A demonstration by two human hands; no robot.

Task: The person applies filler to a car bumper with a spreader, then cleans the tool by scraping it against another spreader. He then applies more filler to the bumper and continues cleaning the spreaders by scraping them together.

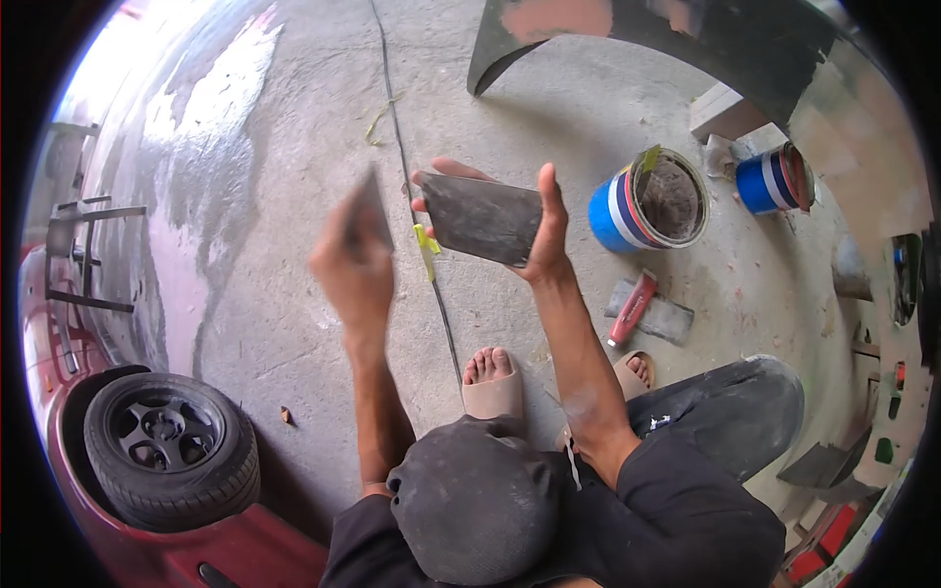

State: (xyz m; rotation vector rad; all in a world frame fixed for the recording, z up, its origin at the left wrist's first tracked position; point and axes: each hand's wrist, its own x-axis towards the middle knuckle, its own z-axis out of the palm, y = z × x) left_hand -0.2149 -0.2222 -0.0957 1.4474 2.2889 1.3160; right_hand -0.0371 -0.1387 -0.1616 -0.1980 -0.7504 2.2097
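My left hand (355, 257), smeared by motion, is closed around a thin dark flat spreader (371, 211) with a pointed end. Just right of it, my right hand (549, 230) is raised, thumb and fingers gripping the edges of a dark grey rectangular plate (482, 218). The plate's face is smudged. The two hands are a short distance apart over the concrete floor. Nearest my right hand stands an open blue can (616, 211) with greyish residue inside. Below that can, a red tube (633, 308) lies across a grey flat piece (669, 318).
A dark cable (396, 127) with yellow-green tape (425, 251) runs along the floor. A second blue can (763, 184) stands right, beneath a dark curved car panel (667, 39) with pink patches. At lower left is a red car (211, 549) with a wheel (169, 446); a metal stand (90, 294) is above.
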